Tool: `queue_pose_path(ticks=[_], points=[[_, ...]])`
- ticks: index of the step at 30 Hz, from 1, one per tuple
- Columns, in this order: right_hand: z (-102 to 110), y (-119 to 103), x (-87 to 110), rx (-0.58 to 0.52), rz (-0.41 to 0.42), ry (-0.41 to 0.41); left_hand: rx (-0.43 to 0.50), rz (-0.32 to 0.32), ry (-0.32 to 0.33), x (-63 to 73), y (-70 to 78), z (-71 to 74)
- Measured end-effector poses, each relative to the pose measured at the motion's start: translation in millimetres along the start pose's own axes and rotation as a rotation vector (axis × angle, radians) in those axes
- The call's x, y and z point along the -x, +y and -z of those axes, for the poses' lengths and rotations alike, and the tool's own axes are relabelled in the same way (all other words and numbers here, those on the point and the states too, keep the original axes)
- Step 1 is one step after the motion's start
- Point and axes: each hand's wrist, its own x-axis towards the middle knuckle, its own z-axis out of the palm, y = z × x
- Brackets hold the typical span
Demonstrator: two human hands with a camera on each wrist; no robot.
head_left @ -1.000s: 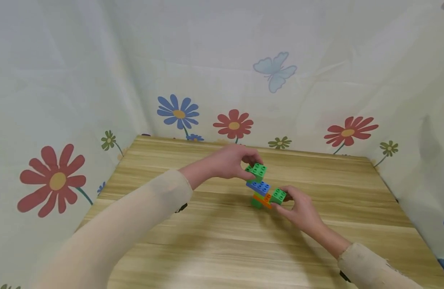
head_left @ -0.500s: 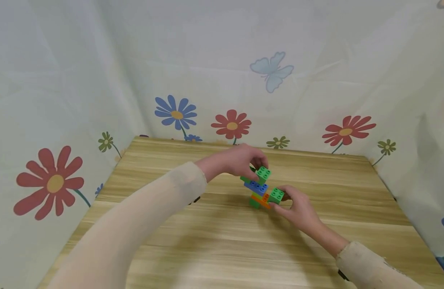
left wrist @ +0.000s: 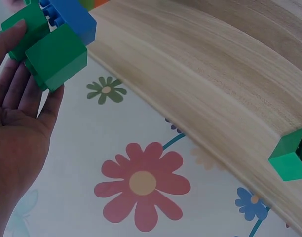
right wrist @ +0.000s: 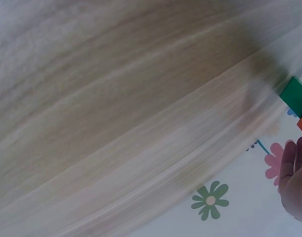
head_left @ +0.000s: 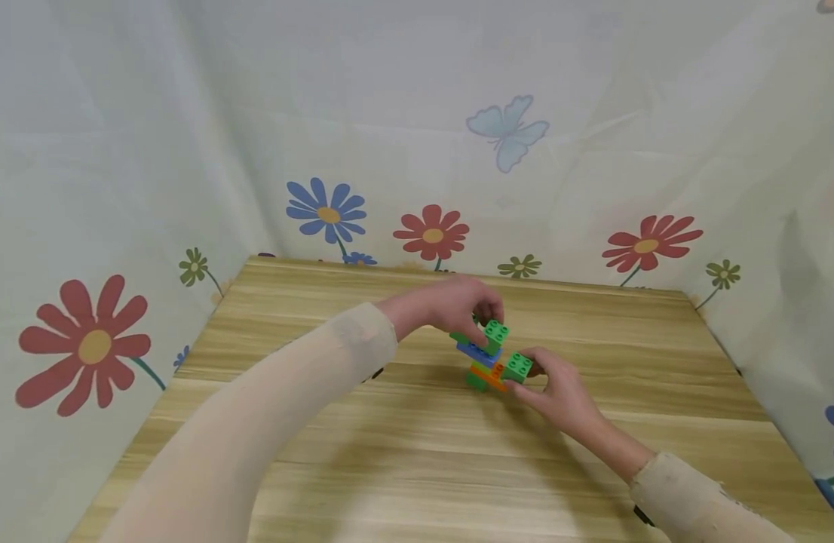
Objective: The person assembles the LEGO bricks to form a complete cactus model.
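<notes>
My left hand pinches a green toy brick at the top of a small stack. Another green brick sits beside it under my thumb, both at the studs of a blue brick. Below the blue brick come a lime piece, an orange piece and a green brick at the bottom. On the stack's right side my right hand grips a green brick beside the orange piece. My right fingers show at the edge of the right wrist view.
One loose green brick lies on the wooden table, hidden behind my left arm in the head view. A white flowered cloth hangs along the table's back and sides.
My left hand has shifted slightly right, and its green brick has come down closer onto the blue brick. My right hand keeps its grip in nearly the same place.
</notes>
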Motion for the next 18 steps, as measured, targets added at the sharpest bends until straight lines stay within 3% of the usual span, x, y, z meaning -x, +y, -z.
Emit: queue_pose_path(ticks=[7,18], points=[[-1,0,-1.0,-0.009,0.001,-0.005,0.02,0.002,0.003,-0.5,-3.0,-5.1],[-2,2,-0.7,-0.02,-0.007,-0.004,-0.046,-0.016,0.025,-1.6,-8.2,-11.5]])
